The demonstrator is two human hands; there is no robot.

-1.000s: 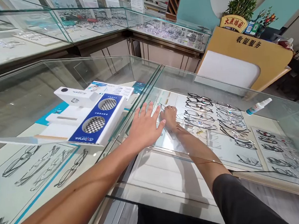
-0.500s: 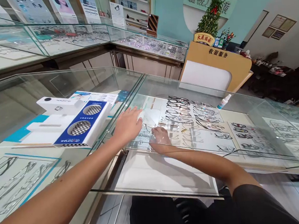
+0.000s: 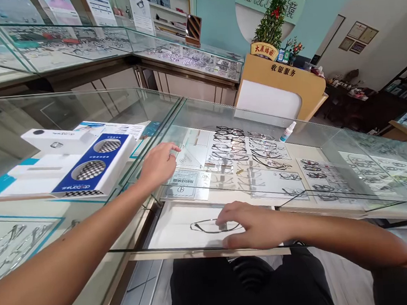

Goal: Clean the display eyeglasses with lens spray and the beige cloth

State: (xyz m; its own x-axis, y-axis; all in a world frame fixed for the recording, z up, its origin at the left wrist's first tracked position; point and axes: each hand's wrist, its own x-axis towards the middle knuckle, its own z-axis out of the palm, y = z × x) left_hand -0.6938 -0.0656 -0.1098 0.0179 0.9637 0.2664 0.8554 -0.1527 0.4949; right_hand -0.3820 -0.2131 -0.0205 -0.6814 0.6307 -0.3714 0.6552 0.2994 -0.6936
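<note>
My left hand (image 3: 158,165) lies on the glass top of the display case (image 3: 173,122), fingers loosely stretched and holding nothing. My right hand (image 3: 255,226) is low at the near edge of the case, its fingers pinched on a thin dark pair of glasses (image 3: 204,226). The glasses hang just over a white tray (image 3: 170,230) at the front of the case. Further in, rows of dark-framed glasses (image 3: 238,145) lie on the shelf under the glass, beside small printed cards (image 3: 186,178).
A blue and white display box (image 3: 92,168) and a white block (image 3: 54,138) stand to the left. A small spray bottle (image 3: 288,131) lies on the glass at the back. Beyond it are a wooden cashier desk (image 3: 282,80), a potted plant (image 3: 269,25) and more glass cases (image 3: 189,55).
My right hand has drawn back from the rows of glasses to the near edge, now with a pair of glasses in it. My left hand stays on the glass. The view has shifted left and back.
</note>
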